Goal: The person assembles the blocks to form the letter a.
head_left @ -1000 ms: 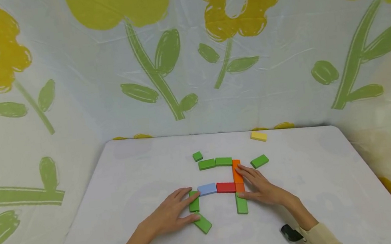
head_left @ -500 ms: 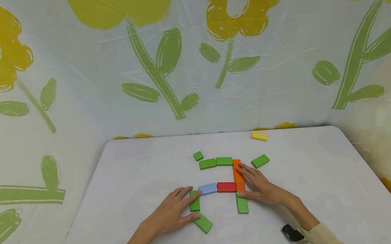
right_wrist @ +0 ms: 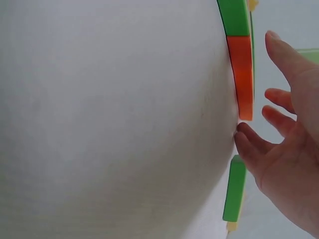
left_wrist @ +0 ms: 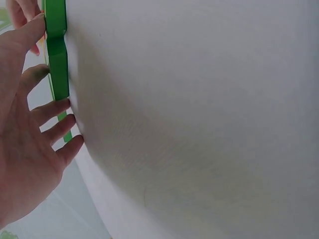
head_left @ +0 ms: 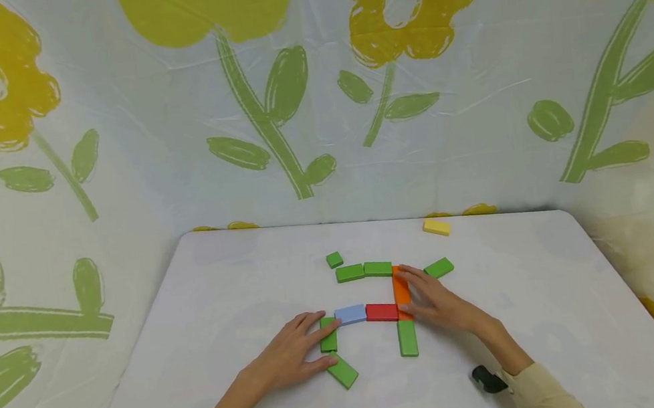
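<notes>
My left hand (head_left: 286, 357) rests at the left of the block layout. Its fingertips and thumb touch an upright green block (head_left: 330, 342) and a slanted green block (head_left: 343, 372), without curling round them. In the left wrist view the fingers (left_wrist: 55, 130) lie spread along the green edges. Over the orange blocks (head_left: 401, 293) on the right side is my right hand (head_left: 444, 302), fingers loosely bent. The right wrist view shows its thumb apart from the orange side (right_wrist: 241, 74). Between the hands lie a light blue block (head_left: 350, 315) and a red block (head_left: 382, 313), end to end.
A green block (head_left: 408, 339) continues below the orange ones. Two green blocks form a row (head_left: 350, 273) leading to the orange top. A small green block (head_left: 335, 259), a loose green block (head_left: 440, 268) and a yellow block (head_left: 436, 226) lie farther back on the white table (head_left: 238, 275).
My right hand has shifted slightly away from me; its thumb has left the top of the lower green block and now sits beside the orange. The left hand and blocks look unchanged.
</notes>
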A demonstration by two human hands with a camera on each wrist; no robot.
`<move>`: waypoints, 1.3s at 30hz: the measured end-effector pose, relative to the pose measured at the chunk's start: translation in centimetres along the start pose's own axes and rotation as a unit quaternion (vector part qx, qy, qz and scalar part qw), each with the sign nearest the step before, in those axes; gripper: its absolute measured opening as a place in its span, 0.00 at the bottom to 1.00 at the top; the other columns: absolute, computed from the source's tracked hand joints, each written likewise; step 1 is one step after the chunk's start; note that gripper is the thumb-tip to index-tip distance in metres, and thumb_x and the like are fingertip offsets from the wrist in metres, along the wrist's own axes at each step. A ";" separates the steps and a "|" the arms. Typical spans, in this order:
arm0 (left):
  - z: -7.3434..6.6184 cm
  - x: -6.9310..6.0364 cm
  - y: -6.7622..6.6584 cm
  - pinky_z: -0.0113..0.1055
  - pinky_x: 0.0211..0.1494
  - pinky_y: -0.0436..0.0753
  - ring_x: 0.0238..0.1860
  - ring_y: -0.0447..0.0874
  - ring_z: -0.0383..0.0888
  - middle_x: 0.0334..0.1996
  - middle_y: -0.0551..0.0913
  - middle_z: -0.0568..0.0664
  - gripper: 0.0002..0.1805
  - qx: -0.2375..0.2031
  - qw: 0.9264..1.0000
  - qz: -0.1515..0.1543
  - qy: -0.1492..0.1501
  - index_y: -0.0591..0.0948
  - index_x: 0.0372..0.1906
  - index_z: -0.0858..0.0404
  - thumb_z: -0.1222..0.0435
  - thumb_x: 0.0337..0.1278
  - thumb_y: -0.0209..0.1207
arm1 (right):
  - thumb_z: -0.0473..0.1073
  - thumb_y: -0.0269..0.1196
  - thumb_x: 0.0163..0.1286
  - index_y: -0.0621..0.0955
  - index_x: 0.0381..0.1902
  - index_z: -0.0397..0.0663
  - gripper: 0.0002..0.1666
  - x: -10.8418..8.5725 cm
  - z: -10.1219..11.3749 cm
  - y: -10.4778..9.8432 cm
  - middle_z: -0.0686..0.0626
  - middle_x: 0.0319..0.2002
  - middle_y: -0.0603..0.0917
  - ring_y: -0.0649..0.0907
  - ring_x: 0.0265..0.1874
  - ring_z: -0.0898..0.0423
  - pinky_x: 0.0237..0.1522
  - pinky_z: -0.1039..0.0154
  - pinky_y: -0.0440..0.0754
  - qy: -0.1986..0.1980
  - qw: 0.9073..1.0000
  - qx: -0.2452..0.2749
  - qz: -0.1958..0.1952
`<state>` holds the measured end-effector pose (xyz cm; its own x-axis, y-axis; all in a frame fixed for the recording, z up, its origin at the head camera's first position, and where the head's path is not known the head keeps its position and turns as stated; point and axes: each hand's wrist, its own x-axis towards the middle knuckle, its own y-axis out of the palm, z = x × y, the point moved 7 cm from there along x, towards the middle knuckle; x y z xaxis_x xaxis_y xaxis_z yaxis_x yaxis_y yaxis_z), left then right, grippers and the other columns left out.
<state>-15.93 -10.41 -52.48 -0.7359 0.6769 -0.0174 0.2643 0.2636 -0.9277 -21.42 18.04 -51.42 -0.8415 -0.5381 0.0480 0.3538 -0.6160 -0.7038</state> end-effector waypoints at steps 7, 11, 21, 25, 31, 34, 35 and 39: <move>0.1 0.0 0.1 0.54 0.74 0.67 0.74 0.62 0.55 0.76 0.65 0.55 0.37 -0.004 1.000 0.005 -0.006 0.64 0.80 0.44 0.40 0.71 0.55 | 0.44 0.67 0.73 0.69 0.74 0.36 0.37 0.9 -0.3 -1.1 0.36 0.74 0.67 0.68 0.72 0.36 0.69 0.37 0.68 0.007 0.999 -0.043 -0.030; 0.1 -0.1 0.1 0.54 0.74 0.67 0.75 0.62 0.55 0.76 0.64 0.54 0.37 -0.006 1.000 0.011 -0.012 0.63 0.80 0.43 0.39 0.71 0.55 | 0.40 0.68 0.72 0.74 0.69 0.36 0.32 1.2 -0.5 -1.9 0.37 0.69 0.73 0.71 0.68 0.37 0.67 0.38 0.71 0.013 0.997 -0.055 -0.049; 0.1 0.0 0.0 0.54 0.75 0.66 0.75 0.62 0.55 0.77 0.64 0.53 0.37 -0.010 1.000 0.012 -0.012 0.64 0.80 0.43 0.39 0.72 0.54 | 0.32 0.70 0.67 0.81 0.59 0.29 0.24 0.6 -1.5 -4.5 0.30 0.60 0.77 0.71 0.63 0.32 0.65 0.33 0.70 -0.021 0.990 -0.095 -0.101; 0.1 -0.1 0.0 0.54 0.75 0.66 0.75 0.62 0.54 0.77 0.64 0.52 0.37 -0.012 1.000 0.013 -0.015 0.63 0.80 0.42 0.38 0.72 0.54 | 0.30 0.70 0.65 0.80 0.58 0.28 0.23 0.2 -2.3 -5.2 0.29 0.58 0.78 0.71 0.62 0.30 0.64 0.31 0.68 -0.014 0.989 -0.102 -0.103; 0.1 -0.1 0.0 0.54 0.75 0.65 0.75 0.61 0.55 0.77 0.64 0.53 0.37 -0.016 1.000 0.011 -0.017 0.63 0.80 0.42 0.39 0.71 0.54 | 0.30 0.68 0.68 0.79 0.59 0.28 0.23 -0.6 -3.3 -5.7 0.29 0.58 0.78 0.72 0.60 0.29 0.61 0.30 0.71 0.007 0.991 -0.093 -0.090; 0.2 -0.1 0.1 0.54 0.75 0.65 0.75 0.61 0.54 0.77 0.63 0.53 0.37 -0.017 1.000 0.011 -0.019 0.63 0.80 0.42 0.39 0.71 0.54 | 0.30 0.67 0.69 0.79 0.59 0.29 0.22 -0.8 -3.5 -5.8 0.29 0.56 0.79 0.74 0.57 0.30 0.59 0.32 0.73 0.001 0.991 -0.099 -0.094; 0.2 -0.1 0.1 0.54 0.75 0.65 0.75 0.61 0.54 0.77 0.63 0.52 0.37 -0.016 1.000 0.012 -0.020 0.63 0.80 0.41 0.39 0.71 0.54 | 0.30 0.67 0.69 0.79 0.58 0.28 0.21 -0.9 -3.5 -5.8 0.30 0.54 0.80 0.75 0.55 0.31 0.57 0.33 0.73 -0.003 0.990 -0.103 -0.097; 0.3 -0.1 0.2 0.54 0.75 0.66 0.75 0.61 0.54 0.77 0.63 0.52 0.37 -0.015 1.000 0.013 -0.020 0.63 0.80 0.41 0.38 0.71 0.53 | 0.31 0.68 0.67 0.82 0.54 0.28 0.19 -1.2 -3.6 -6.0 0.34 0.46 0.83 0.80 0.45 0.37 0.48 0.39 0.77 -0.016 0.985 -0.124 -0.116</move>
<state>-15.94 -10.63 -52.80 -0.7524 0.6564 -0.0562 0.3017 0.2676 -0.9151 -23.97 24.46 -49.77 -0.8737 -0.4191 0.2470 0.0392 -0.5669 -0.8229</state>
